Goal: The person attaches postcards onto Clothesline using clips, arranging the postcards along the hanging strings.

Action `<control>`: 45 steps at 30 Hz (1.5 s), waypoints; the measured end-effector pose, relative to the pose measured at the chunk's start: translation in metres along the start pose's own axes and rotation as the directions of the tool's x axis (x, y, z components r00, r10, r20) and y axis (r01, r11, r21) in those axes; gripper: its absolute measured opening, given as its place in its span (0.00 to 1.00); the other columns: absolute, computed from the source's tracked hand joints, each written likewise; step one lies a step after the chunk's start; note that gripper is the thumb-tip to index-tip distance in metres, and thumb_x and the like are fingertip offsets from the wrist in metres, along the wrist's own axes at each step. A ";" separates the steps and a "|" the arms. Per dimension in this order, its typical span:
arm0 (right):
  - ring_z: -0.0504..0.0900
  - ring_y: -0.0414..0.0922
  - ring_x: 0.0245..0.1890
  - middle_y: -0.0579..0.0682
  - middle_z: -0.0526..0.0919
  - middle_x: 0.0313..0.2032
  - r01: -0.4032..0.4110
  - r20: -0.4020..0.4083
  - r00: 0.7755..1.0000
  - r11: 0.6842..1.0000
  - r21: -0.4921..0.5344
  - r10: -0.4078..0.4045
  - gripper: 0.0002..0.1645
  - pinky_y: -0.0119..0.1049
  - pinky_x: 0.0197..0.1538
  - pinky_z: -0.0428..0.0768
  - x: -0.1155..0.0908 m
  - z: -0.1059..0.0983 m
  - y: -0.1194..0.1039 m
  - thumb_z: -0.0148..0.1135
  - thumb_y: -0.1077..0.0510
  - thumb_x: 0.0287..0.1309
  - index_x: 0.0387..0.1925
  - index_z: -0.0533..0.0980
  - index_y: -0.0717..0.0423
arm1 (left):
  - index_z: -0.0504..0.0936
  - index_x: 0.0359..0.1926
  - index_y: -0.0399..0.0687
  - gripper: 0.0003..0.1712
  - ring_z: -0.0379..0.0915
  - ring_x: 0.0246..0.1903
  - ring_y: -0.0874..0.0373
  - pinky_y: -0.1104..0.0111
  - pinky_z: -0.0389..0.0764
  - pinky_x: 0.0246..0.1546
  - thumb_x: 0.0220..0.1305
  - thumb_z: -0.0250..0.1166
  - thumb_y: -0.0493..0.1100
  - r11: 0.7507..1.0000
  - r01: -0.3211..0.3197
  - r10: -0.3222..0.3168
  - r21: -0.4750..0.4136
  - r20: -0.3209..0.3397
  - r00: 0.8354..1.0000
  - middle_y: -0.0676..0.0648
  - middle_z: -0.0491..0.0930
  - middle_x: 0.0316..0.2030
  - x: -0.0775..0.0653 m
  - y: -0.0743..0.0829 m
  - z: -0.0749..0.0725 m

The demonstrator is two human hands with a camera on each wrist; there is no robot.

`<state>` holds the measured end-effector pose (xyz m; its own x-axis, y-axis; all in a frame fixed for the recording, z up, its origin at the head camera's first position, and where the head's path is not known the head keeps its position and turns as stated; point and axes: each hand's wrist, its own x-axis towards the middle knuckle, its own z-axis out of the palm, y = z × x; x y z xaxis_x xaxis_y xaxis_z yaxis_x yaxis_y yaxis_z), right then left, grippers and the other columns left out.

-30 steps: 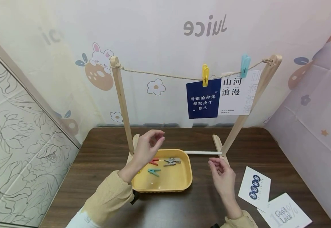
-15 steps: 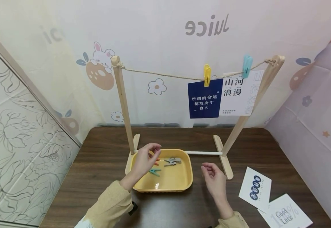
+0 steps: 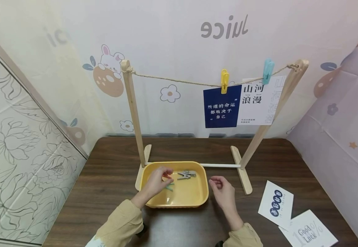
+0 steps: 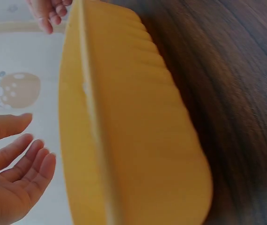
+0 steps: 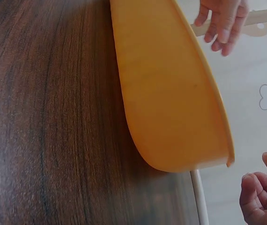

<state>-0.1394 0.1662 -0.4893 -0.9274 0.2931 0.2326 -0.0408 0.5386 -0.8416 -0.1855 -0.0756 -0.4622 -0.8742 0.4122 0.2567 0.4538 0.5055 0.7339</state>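
My left hand hovers over the left part of a yellow tray, fingers loosely bent and nothing held. Below it lie a red clothespin and a teal clothespin, both partly covered by the hand. Grey clothespins lie farther right in the tray. Just beyond the tray's right rim is my right hand, also holding nothing. In the left wrist view, the left hand has its thumb apart from the fingers. The right wrist view gives the right hand relaxed, cut off by the frame edge.
Behind the tray stands a wooden frame with a rope. A yellow clothespin holds a navy card; a light blue one holds a white card. Two cards overlap at right, one reading Good Luck.
My left hand has come down from above the tray's back rim to over the clothespins. The right hand has moved left, close to the tray's right side.
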 end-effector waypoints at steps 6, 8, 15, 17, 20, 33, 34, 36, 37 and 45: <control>0.76 0.42 0.24 0.51 0.79 0.25 -0.016 0.022 1.000 0.999 -0.045 0.017 0.08 0.28 0.28 0.74 0.004 0.005 0.000 0.62 0.62 0.50 0.33 0.77 0.64 | 0.75 0.40 0.28 0.18 0.71 0.34 0.45 0.59 0.73 0.36 0.45 0.67 0.31 0.999 0.011 -0.015 0.053 0.065 0.998 0.38 0.76 0.33 -0.002 -0.012 0.007; 0.76 0.43 0.25 0.51 0.79 0.25 -0.019 0.032 0.999 0.998 -0.053 0.021 0.09 0.29 0.28 0.74 0.006 0.006 0.000 0.62 0.62 0.51 0.33 0.77 0.64 | 0.74 0.41 0.27 0.20 0.71 0.35 0.44 0.59 0.73 0.37 0.45 0.67 0.30 0.998 0.021 -0.026 0.051 0.089 0.996 0.37 0.75 0.34 -0.002 -0.016 0.010; 0.75 0.42 0.24 0.50 0.79 0.23 -0.038 0.070 0.997 0.997 -0.066 0.043 0.09 0.29 0.25 0.73 0.009 0.011 0.007 0.61 0.61 0.52 0.33 0.78 0.65 | 0.74 0.41 0.25 0.21 0.71 0.39 0.43 0.58 0.73 0.40 0.44 0.68 0.30 0.992 0.043 -0.060 0.123 0.143 0.988 0.36 0.73 0.41 -0.002 -0.022 0.018; 0.74 0.41 0.22 0.50 0.78 0.23 -0.047 0.079 0.995 0.997 -0.068 0.053 0.09 0.29 0.24 0.72 0.009 0.012 0.008 0.61 0.61 0.52 0.33 0.78 0.65 | 0.74 0.42 0.26 0.22 0.71 0.40 0.43 0.58 0.73 0.40 0.44 0.68 0.31 0.986 0.048 -0.073 0.157 0.154 0.985 0.36 0.73 0.41 -0.001 -0.023 0.020; 0.73 0.40 0.21 0.50 0.78 0.22 -0.058 0.086 0.994 0.996 -0.073 0.064 0.09 0.28 0.23 0.71 0.009 0.014 0.011 0.60 0.61 0.53 0.33 0.78 0.65 | 0.74 0.42 0.27 0.22 0.70 0.41 0.44 0.58 0.73 0.42 0.43 0.68 0.31 0.981 0.059 -0.089 0.184 0.163 0.983 0.36 0.73 0.42 0.000 -0.026 0.023; 0.74 0.39 0.17 0.52 0.77 0.23 -0.142 0.129 0.982 0.990 0.005 0.140 0.10 0.29 0.18 0.73 0.008 0.017 0.012 0.58 0.61 0.55 0.34 0.77 0.65 | 0.75 0.40 0.27 0.21 0.68 0.42 0.45 0.61 0.72 0.42 0.41 0.67 0.30 0.979 -0.004 -0.019 0.202 0.112 0.993 0.37 0.72 0.40 0.002 -0.038 0.031; 0.74 0.39 0.17 0.52 0.77 0.23 -0.141 0.129 0.982 0.990 0.000 0.140 0.10 0.29 0.18 0.73 0.008 0.017 0.012 0.58 0.61 0.55 0.34 0.77 0.65 | 0.75 0.40 0.27 0.21 0.68 0.42 0.45 0.61 0.72 0.43 0.41 0.67 0.30 0.979 -0.006 -0.017 0.204 0.111 0.994 0.37 0.72 0.40 0.002 -0.039 0.031; 0.74 0.39 0.17 0.52 0.77 0.23 -0.141 0.131 0.981 0.990 -0.003 0.141 0.09 0.29 0.18 0.73 0.008 0.017 0.012 0.58 0.61 0.54 0.34 0.77 0.65 | 0.75 0.40 0.27 0.21 0.68 0.42 0.45 0.61 0.72 0.43 0.41 0.67 0.29 0.976 -0.014 -0.010 0.219 0.108 0.994 0.37 0.72 0.40 0.002 -0.040 0.033; 0.74 0.39 0.17 0.52 0.78 0.23 -0.143 0.131 0.981 0.990 0.000 0.141 0.09 0.29 0.18 0.73 0.008 0.018 0.012 0.58 0.62 0.54 0.34 0.77 0.66 | 0.75 0.40 0.26 0.21 0.68 0.42 0.45 0.61 0.71 0.44 0.40 0.67 0.29 0.976 -0.013 -0.010 0.220 0.106 0.994 0.37 0.72 0.40 0.002 -0.040 0.033; 0.77 0.43 0.19 0.54 0.78 0.23 -0.172 0.140 0.977 0.983 0.060 0.163 0.09 0.29 0.18 0.75 0.008 0.019 0.012 0.59 0.64 0.53 0.34 0.77 0.68 | 0.76 0.39 0.31 0.21 0.69 0.40 0.47 0.62 0.71 0.44 0.39 0.70 0.31 0.925 -0.035 -0.023 0.377 0.148 0.989 0.39 0.73 0.38 0.003 -0.041 0.038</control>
<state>-0.1541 0.1596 -0.5066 -0.9646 0.2629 0.0220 0.0971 0.4313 -0.8970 -0.2001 -0.0666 -0.5154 -0.8493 0.5079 0.1442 0.5157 0.7394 0.4329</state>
